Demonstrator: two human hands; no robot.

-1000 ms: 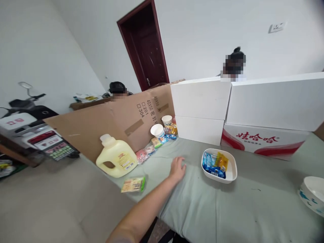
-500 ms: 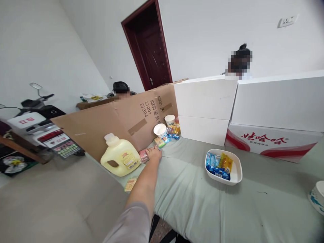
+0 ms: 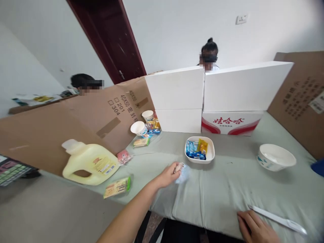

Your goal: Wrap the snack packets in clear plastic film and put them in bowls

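Observation:
My left hand (image 3: pixel 169 174) is over the grey-green tablecloth (image 3: pixel 222 189), its fingers closed on a small pale-blue snack packet (image 3: pixel 182 171). The packet hangs just left of and in front of a white square dish (image 3: pixel 211 154) that holds blue and yellow packets. My right hand (image 3: pixel 255 228) rests flat on the cloth at the near edge, holding nothing, beside a long white flat tool (image 3: pixel 278 220). A pink packet (image 3: pixel 124 156) lies near the yellow jug (image 3: pixel 88 162).
A green-edged packet (image 3: pixel 117 187) lies near the table's left front. Two paper cups (image 3: pixel 138 128) and more packets stand by the cardboard wall (image 3: pixel 83 118). White boxes (image 3: pixel 222 91) line the back, a white bowl (image 3: pixel 275 157) sits right. Two people sit behind the barriers.
My left hand drew back from the packets by the jug toward the table's middle, now holding a pale-blue packet. The view swung right, bringing my right hand and the bowl into sight.

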